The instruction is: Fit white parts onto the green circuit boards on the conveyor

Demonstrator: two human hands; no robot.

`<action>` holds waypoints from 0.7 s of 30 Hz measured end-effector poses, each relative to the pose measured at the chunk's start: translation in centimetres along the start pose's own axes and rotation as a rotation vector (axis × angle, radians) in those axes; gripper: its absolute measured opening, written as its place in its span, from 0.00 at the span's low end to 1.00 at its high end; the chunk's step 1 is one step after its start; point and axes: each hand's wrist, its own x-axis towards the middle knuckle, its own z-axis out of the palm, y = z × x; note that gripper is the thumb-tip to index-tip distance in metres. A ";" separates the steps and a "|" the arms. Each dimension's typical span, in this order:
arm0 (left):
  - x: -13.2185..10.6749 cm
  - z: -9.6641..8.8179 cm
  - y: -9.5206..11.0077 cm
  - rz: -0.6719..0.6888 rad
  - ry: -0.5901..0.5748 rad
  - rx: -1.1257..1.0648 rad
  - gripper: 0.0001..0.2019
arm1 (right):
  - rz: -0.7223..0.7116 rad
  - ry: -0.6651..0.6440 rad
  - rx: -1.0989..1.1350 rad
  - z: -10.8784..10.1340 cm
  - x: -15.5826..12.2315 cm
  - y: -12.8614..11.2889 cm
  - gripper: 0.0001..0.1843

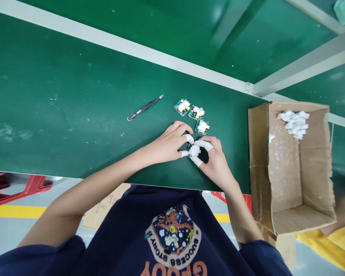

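Small green circuit board was steadied between closed left grip and right grip; three matching boards lay at 12 o'clock.

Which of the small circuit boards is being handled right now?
The circuit board between the left hand and right hand, touched by both. The other three circuit boards lie in a row beyond, touched by neither.

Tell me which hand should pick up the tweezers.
Left, probably: the left hand lies nearer the tweezers, with no boards between them, while the right hand sits farther off, beyond the held board.
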 end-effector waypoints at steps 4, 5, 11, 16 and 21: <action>0.1 0.1 0.1 -0.001 0.004 0.013 0.10 | 0.013 0.021 0.049 0.2 0.2 -0.2 0.16; 0.1 0.1 0.1 -0.003 0.007 0.013 0.11 | 0.008 0.015 0.059 0.2 0.2 -0.1 0.17; 0.1 -0.2 0.0 0.007 0.024 -0.016 0.09 | -0.074 0.025 0.110 -0.4 -1.4 0.9 0.31; 0.3 -0.9 -0.3 0.037 -0.021 -0.034 0.02 | -0.086 0.153 0.089 0.9 -2.8 1.1 0.26; 0.5 -0.4 -0.3 0.074 -0.044 -0.003 0.05 | -0.111 0.122 0.076 1.9 -2.7 0.8 0.25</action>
